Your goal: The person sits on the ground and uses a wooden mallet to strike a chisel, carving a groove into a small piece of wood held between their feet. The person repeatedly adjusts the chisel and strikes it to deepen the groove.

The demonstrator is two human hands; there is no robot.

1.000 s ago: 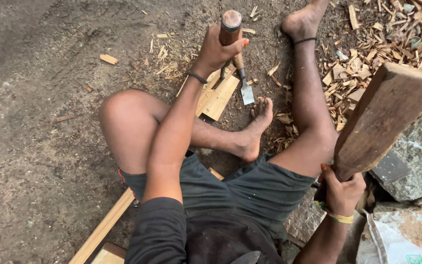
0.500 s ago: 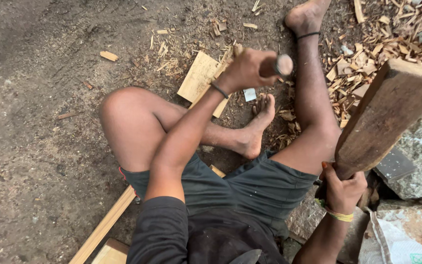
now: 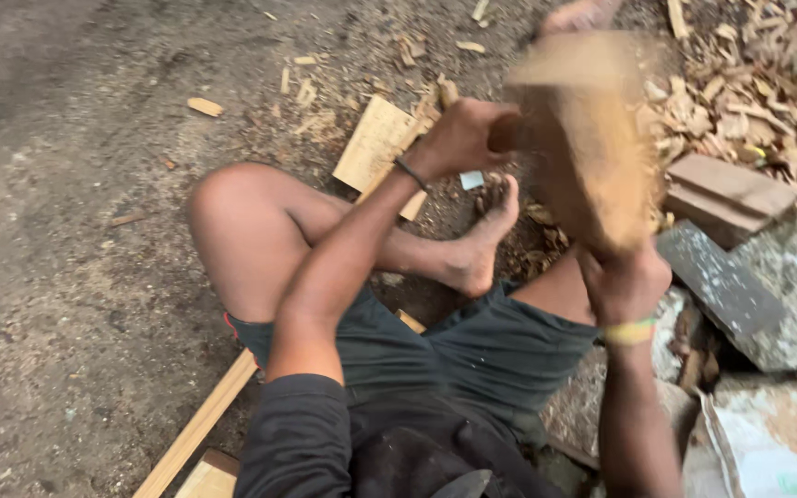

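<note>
I sit on the ground with my legs folded. My left hand [image 3: 463, 138] grips the wooden handle of a chisel, whose metal blade tip [image 3: 472, 180] shows just below the hand, over a pale flat wood piece [image 3: 375, 143]. My right hand [image 3: 624, 281] holds a big wooden mallet [image 3: 588, 138], blurred with motion, its head right beside the left hand at the chisel's handle end. My left foot [image 3: 486, 240] rests next to the wood piece.
A heap of wood chips [image 3: 758, 83] lies at the upper right. Grey stones [image 3: 786, 286] and a flat wooden block [image 3: 726, 184] sit at the right. A long wooden strip [image 3: 196, 429] runs under my thigh. Bare dirt ground [image 3: 76, 184] spreads left.
The mallet has swung from its raised place at the right down and left onto the chisel handle. My left hand tilted the chisel from upright to nearly level over the wood piece.
</note>
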